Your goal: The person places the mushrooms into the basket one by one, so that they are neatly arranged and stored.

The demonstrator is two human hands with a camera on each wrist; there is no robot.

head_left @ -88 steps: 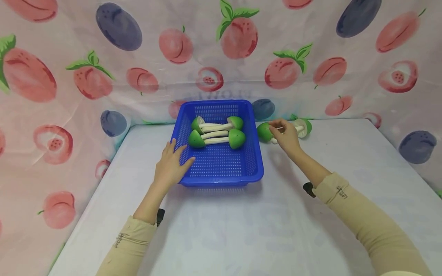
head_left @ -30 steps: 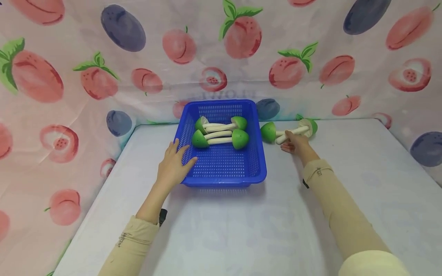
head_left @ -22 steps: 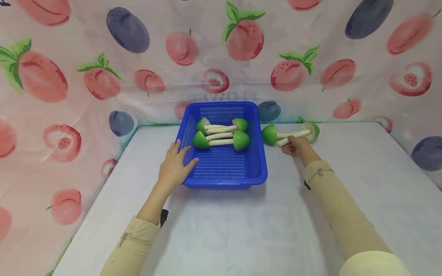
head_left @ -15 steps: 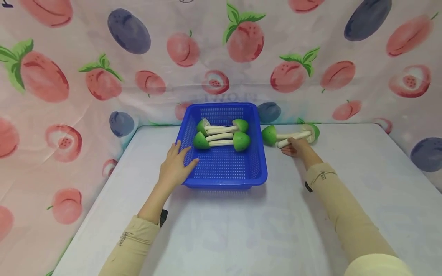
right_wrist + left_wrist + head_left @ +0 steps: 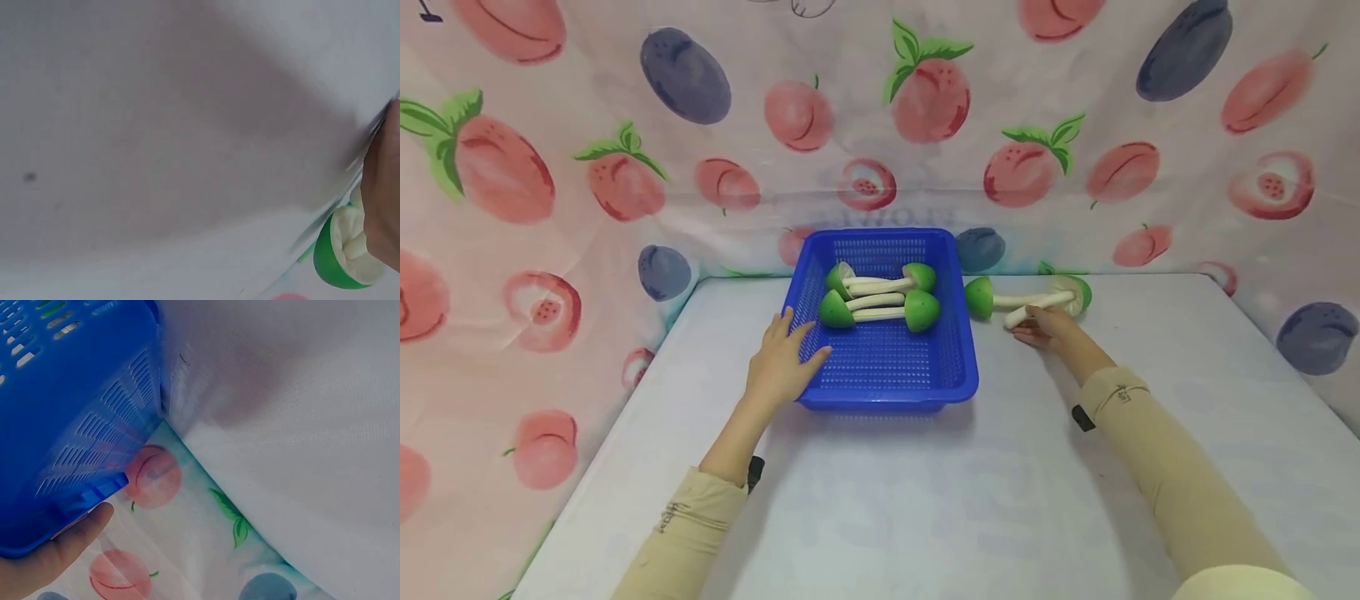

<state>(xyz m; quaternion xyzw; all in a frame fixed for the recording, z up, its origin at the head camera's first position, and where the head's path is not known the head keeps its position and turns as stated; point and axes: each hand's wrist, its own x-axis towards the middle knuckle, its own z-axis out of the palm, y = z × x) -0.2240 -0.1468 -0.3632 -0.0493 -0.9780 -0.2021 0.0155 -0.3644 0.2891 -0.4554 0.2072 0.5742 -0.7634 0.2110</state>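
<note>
My left hand (image 5: 775,360) lies with spread fingers on the left rim of a blue plastic basket (image 5: 887,395); its thumb reaches over the inside. In the left wrist view, a finger (image 5: 78,534) extends along the basket's edge. To the right of the basket, my right hand (image 5: 1047,327) pinches the white stem of a green-capped toy mushroom (image 5: 1077,293), whose cap points right. A second mushroom (image 5: 979,298) lies just behind that stem, cap to the left. The right wrist view catches the green cap (image 5: 331,259) beside the hand.
Inside the basket, several green-capped mushrooms (image 5: 921,311) lie in two rows toward the back, stems side by side. A white-covered table (image 5: 895,500) extends in front. Behind it hangs a fruit-patterned cloth (image 5: 865,125).
Since the oldest frame, my right hand has come lower and slightly right, from above the stems to the front stem. Over the last second it has stayed there. My left hand keeps its place.
</note>
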